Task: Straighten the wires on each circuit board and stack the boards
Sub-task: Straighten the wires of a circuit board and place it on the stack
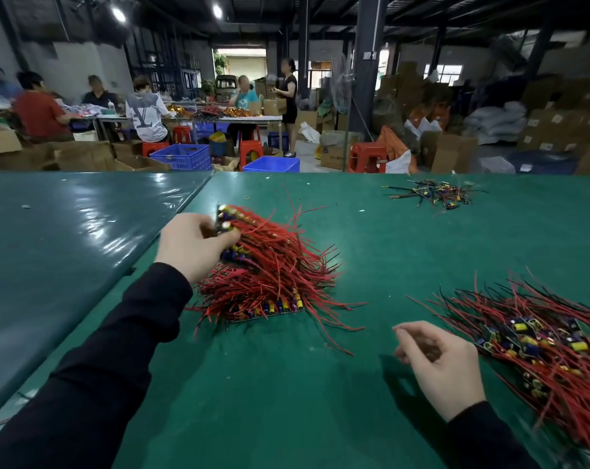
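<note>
The bench (320,401) was covered in dark green, glossier and bluer on the sheet (67,231) beyond the left hand (193,245). Both sleeves (124,333) were black. The board (226,220) pinched in the left hand carried bright red wires (280,252) with yellow and blue parts. The stack (269,308) just under that hand showed the same red wires over a row of yellow and blue components. The pile (540,343) just beyond the right hand (439,360) mixed red and black wires with yellow and blue parts on dark boards. A far small heap (435,194), well ahead of the right hand, was black, red and yellow.
</note>
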`<action>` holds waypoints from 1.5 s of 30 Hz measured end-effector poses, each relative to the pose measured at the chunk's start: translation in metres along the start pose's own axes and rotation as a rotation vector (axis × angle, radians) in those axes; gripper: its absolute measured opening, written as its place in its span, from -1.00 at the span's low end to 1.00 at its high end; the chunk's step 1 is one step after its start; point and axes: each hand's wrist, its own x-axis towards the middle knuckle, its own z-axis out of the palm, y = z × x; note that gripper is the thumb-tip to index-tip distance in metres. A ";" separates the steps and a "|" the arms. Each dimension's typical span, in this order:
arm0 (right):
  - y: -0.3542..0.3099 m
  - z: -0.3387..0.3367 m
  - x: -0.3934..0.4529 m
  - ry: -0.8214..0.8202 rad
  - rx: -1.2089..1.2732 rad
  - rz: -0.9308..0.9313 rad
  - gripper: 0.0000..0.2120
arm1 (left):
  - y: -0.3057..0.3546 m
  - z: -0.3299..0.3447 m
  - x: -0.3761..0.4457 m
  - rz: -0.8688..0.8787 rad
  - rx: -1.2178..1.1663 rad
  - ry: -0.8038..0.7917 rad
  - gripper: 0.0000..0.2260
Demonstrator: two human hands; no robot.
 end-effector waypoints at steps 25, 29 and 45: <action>-0.034 0.019 -0.012 -0.545 0.597 0.508 -0.58 | 0.004 0.046 -0.110 -0.628 -0.858 -0.504 -0.80; -0.038 0.031 -0.014 -0.630 0.678 0.545 -0.64 | 0.002 0.056 -0.117 -0.710 -0.865 -0.533 -0.79; -0.042 0.042 -0.021 -0.688 0.750 0.632 -0.71 | -0.010 0.072 -0.134 -0.612 -0.909 -0.639 -0.81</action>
